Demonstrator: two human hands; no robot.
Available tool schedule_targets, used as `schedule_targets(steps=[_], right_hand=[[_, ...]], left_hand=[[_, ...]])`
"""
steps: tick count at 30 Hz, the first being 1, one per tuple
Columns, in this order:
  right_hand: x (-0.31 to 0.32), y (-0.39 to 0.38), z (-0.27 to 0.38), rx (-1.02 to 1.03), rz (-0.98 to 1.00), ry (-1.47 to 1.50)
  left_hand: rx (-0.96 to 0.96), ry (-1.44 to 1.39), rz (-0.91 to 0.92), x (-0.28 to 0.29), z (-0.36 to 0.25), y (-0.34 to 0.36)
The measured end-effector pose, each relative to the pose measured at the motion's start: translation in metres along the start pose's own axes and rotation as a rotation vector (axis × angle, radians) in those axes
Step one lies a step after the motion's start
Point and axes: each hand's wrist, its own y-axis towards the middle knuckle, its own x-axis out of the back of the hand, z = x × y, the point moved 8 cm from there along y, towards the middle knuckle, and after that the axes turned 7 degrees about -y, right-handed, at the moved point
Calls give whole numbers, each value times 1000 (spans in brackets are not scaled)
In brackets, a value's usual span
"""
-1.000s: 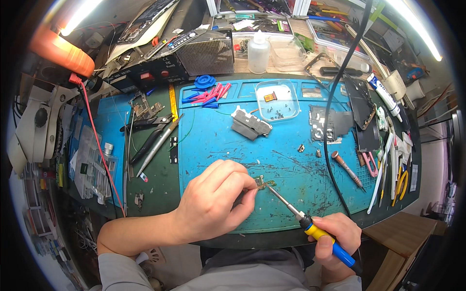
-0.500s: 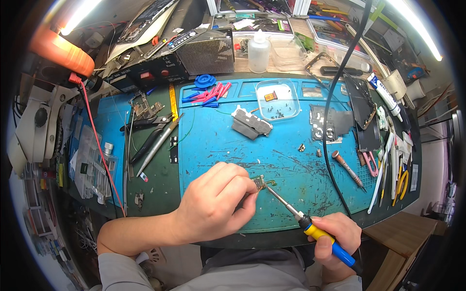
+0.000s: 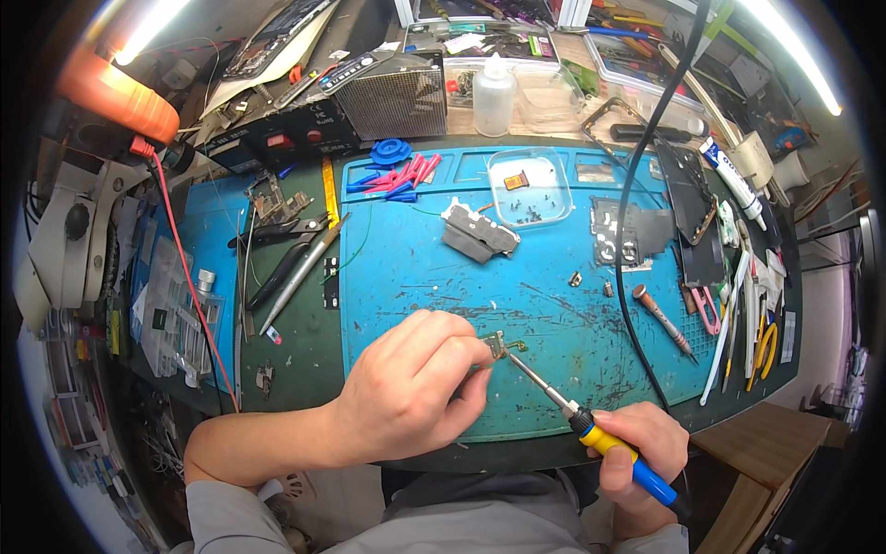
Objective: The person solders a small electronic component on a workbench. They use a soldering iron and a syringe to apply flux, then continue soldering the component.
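Observation:
Between thumb and fingers, my left hand pinches a small circuit board with a short flex tail, just over the blue work mat. My fingers hide part of the board. My right hand is wrapped round the yellow and blue handle of a soldering iron. The iron slants up and left, its tip at the board's right edge; whether it touches there is too small to tell.
A clear tray with tiny screws stands at the mat's back. Near it lie a dark grey phone part and pink and blue cone tips. A black cable crosses the right side, left of a screwdriver. Tweezers lie left.
Almost nothing differs. Both hands keep their places, with the board and iron tip shifted only very slightly.

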Motion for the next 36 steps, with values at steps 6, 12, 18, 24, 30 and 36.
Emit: schedule_targets(steps=[6,12,18,24,30,36], right_hand=[[0,2,1,1,13,-7],[0,0,2,-6,5,-23],[8,-16,-4,-28,-129,13],[10,-21,-6,15,-161,-40],[12,-27,-10,-25,-197,-17],[11,-25,-10,-24,-197,2]], left_hand=[[11,-56,-3,1,2,-1],[30,-94,18,1,5,-2],[31,-164,-31,5,8,-2],[47,-225,-88,13,10,-2],[73,-214,-74,16,15,4],[46,-131,-52,10,13,6]])
